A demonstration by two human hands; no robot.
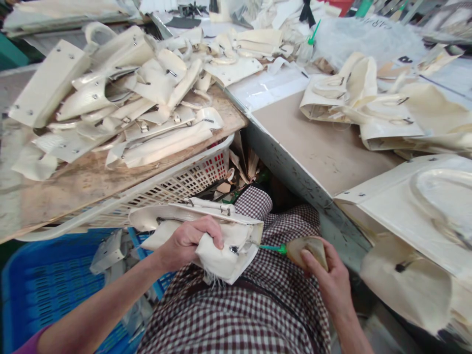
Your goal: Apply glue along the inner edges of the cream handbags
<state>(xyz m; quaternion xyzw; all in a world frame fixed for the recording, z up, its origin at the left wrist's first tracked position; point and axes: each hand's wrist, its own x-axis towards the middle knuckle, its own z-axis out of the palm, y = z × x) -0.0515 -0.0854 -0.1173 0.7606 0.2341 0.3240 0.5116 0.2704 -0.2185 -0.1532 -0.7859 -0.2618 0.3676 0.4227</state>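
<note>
My left hand point(201, 236) is closed on a cream handbag piece point(236, 231) with metal fittings and a frayed lining edge, held above my lap. In my right hand point(328, 268) is a small glue bottle point(308, 251) with a green nozzle, its thumb and fingers wrapped round the bottle. The nozzle's tip points left and reaches the right edge of the bag piece; whether it touches I cannot tell. A checked apron point(221, 324) covers my lap below both hands.
Cream bag parts point(147, 93) lie heaped on the wooden board at left. A white basket point(177, 182) sits beneath it, with a blue crate point(47, 290) lower left. More bag pieces point(405, 206) stand on the right table, whose edge point(287, 157) runs close to my knees. Another green-tipped bottle point(306, 49) stands behind.
</note>
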